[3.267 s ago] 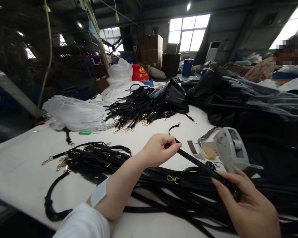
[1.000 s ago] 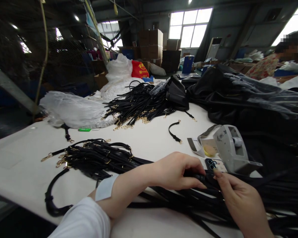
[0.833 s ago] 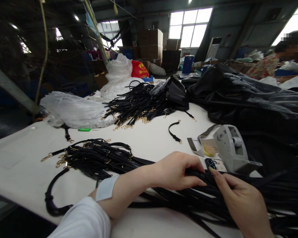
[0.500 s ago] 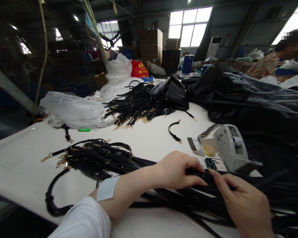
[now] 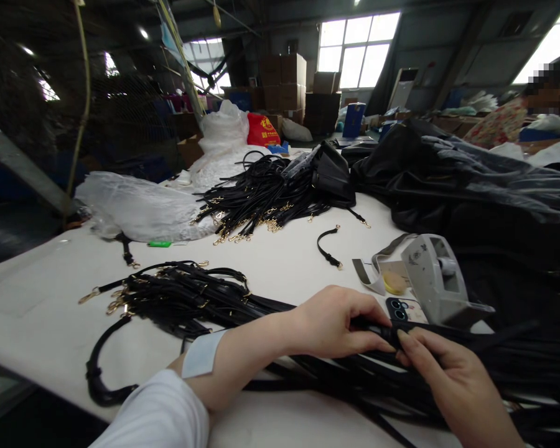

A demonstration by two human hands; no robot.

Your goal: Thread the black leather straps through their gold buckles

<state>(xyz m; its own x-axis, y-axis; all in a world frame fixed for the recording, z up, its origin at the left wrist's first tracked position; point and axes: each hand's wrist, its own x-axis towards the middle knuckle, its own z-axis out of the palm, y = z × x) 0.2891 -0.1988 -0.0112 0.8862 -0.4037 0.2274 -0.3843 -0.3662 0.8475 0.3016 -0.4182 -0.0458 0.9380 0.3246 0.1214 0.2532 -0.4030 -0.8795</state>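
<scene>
Over the near right part of the table, my left hand point(image 5: 343, 320) pinches a black strap point(image 5: 378, 331) between thumb and fingers. My right hand point(image 5: 441, 364) grips the same strap just to the right, its thumb pressed on top, the fingertips close to those of the left. Beneath both hands runs a long bundle of black straps point(image 5: 168, 298), with gold clasps at its left end. A phone point(image 5: 404, 309) lies right behind the fingertips. One curved strap point(image 5: 93, 373) loops near the table's left front edge.
A grey tape dispenser point(image 5: 434, 274) stands beyond my right hand. Another heap of black straps point(image 5: 266, 193) with gold clips lies farther back, near clear plastic bags point(image 5: 144, 202). Black sheeting point(image 5: 448, 168) covers the right side. A person point(image 5: 499, 121) is at the far right.
My right hand has moved slightly down and closed in on the strap beside the left fingertips. The left hand stays nearly in place.
</scene>
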